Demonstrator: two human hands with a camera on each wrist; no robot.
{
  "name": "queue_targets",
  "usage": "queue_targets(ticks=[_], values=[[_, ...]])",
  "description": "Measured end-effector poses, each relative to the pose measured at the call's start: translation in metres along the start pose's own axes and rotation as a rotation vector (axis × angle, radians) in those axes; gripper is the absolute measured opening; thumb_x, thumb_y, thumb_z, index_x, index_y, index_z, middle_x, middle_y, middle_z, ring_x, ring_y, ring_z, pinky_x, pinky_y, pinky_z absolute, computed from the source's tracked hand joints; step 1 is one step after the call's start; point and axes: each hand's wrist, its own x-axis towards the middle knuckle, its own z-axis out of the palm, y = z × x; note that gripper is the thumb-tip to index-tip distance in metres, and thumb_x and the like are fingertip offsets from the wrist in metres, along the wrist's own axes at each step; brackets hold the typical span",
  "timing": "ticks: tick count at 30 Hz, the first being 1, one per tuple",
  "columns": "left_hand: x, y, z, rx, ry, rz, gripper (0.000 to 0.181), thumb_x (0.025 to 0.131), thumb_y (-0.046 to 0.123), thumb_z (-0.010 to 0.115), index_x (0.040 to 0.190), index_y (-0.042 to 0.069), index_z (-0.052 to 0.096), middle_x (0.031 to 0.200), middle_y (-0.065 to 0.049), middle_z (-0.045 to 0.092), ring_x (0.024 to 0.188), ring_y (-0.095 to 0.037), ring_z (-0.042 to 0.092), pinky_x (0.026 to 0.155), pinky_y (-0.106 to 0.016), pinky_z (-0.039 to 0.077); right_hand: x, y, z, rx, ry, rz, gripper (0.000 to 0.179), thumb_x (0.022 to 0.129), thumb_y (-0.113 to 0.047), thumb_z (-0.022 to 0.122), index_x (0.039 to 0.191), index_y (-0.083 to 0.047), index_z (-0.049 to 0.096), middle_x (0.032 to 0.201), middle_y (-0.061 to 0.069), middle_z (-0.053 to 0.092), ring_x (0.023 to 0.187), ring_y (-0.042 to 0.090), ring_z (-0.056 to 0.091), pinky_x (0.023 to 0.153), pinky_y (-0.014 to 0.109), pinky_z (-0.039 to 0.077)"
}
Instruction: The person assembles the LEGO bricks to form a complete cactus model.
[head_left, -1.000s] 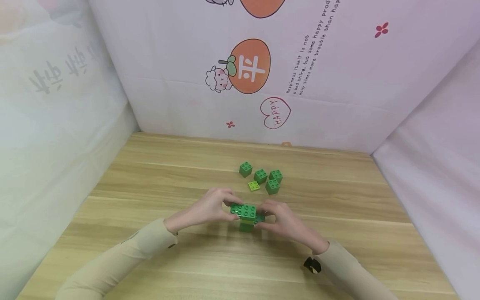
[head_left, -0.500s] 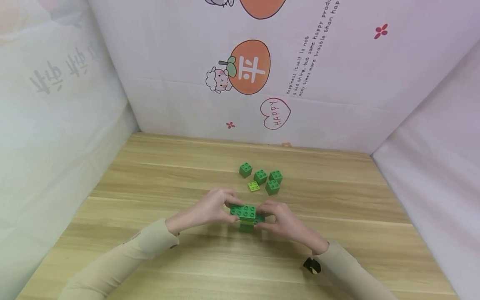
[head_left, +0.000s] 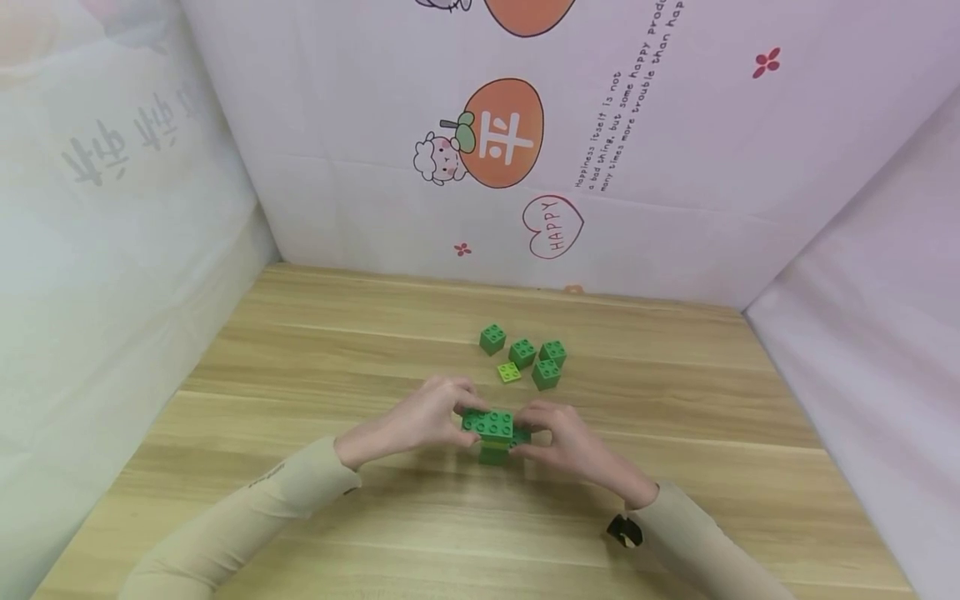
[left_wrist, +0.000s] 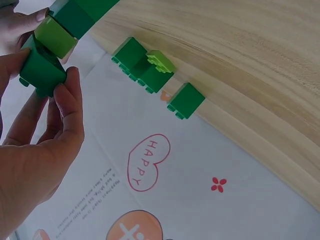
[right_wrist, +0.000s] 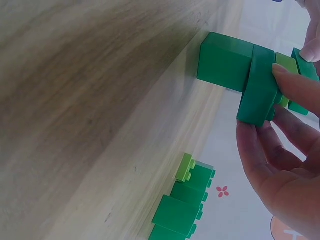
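A small stack of toy building bricks stands between the hands. Its bottom is a green block [right_wrist: 225, 60], with a longer green brick [right_wrist: 259, 87] on it that juts to the right. Above that sits a lime green brick [left_wrist: 54, 37], topped by an eight-stud green brick [head_left: 489, 422] overhanging to the left. My left hand [head_left: 435, 417] pinches this top brick between thumb and fingers. My right hand [head_left: 558, 437] grips the jutting end of the longer brick, thumb on its studded side and fingers underneath.
Behind the stack on the wooden table [head_left: 375, 333] are several loose green bricks [head_left: 546, 374] and a flat lime green brick [head_left: 508, 372]. White printed cloth [head_left: 360, 217] rises at the back and on both sides.
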Motion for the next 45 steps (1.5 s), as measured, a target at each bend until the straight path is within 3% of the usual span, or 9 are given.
queue_targets(ticks=[6,10,14,19,31,45], values=[[0.0027,0.0002,-0.0017,-0.011,-0.025,-0.02,0.038,0.077,0.008,0.08,0.114,0.002,0.072,0.107,-0.009,0.069,0.09,-0.016,0.068,0.081,-0.03,0.062,0.0001,-0.0001,-0.0004,-0.003,0.01,-0.015,0.026,0.083,-0.014,0.079,0.107,-0.007,0.072,0.104,0.005,0.073,0.095,0.018,0.072,0.085,0.032,0.062],[0.002,0.002,-0.003,0.034,-0.027,-0.027,0.037,0.078,0.011,0.08,0.114,0.004,0.072,0.109,-0.008,0.07,0.094,-0.017,0.067,0.086,-0.035,0.061,0.0003,-0.0013,-0.0009,-0.006,0.002,0.0,0.026,0.083,-0.015,0.078,0.107,-0.007,0.072,0.104,0.004,0.073,0.096,0.017,0.071,0.085,0.031,0.062],[0.0013,0.0021,-0.0026,0.058,-0.028,-0.025,0.036,0.08,0.013,0.079,0.114,0.005,0.07,0.11,-0.006,0.07,0.098,-0.017,0.067,0.088,-0.03,0.059,0.0003,-0.0024,-0.0014,-0.013,-0.001,0.006,0.026,0.084,-0.016,0.078,0.107,-0.008,0.072,0.104,0.004,0.073,0.095,0.016,0.071,0.085,0.031,0.062],[0.0012,0.0005,-0.0004,-0.012,-0.009,-0.027,0.038,0.081,0.015,0.08,0.116,0.005,0.069,0.111,-0.006,0.072,0.098,-0.017,0.069,0.087,-0.022,0.059,0.0004,-0.0022,-0.0013,-0.011,-0.001,0.009,0.025,0.084,-0.016,0.078,0.107,-0.008,0.072,0.104,0.004,0.073,0.095,0.015,0.071,0.084,0.031,0.062],[0.0047,-0.0043,0.0045,-0.153,0.024,-0.058,0.031,0.082,0.014,0.08,0.111,0.007,0.074,0.111,-0.009,0.075,0.097,-0.015,0.07,0.083,-0.023,0.061,0.0012,-0.0002,0.0,-0.018,-0.001,0.001,0.025,0.084,-0.017,0.078,0.107,-0.009,0.072,0.104,0.003,0.073,0.095,0.015,0.07,0.084,0.03,0.062],[0.01,-0.0001,-0.0011,-0.116,-0.011,-0.071,0.028,0.079,0.015,0.082,0.106,0.009,0.077,0.104,-0.005,0.077,0.09,-0.006,0.066,0.075,-0.015,0.057,0.0012,0.0011,0.0002,-0.009,-0.002,0.006,0.026,0.084,-0.017,0.078,0.109,-0.01,0.072,0.106,0.002,0.073,0.095,0.014,0.07,0.085,0.029,0.062]])
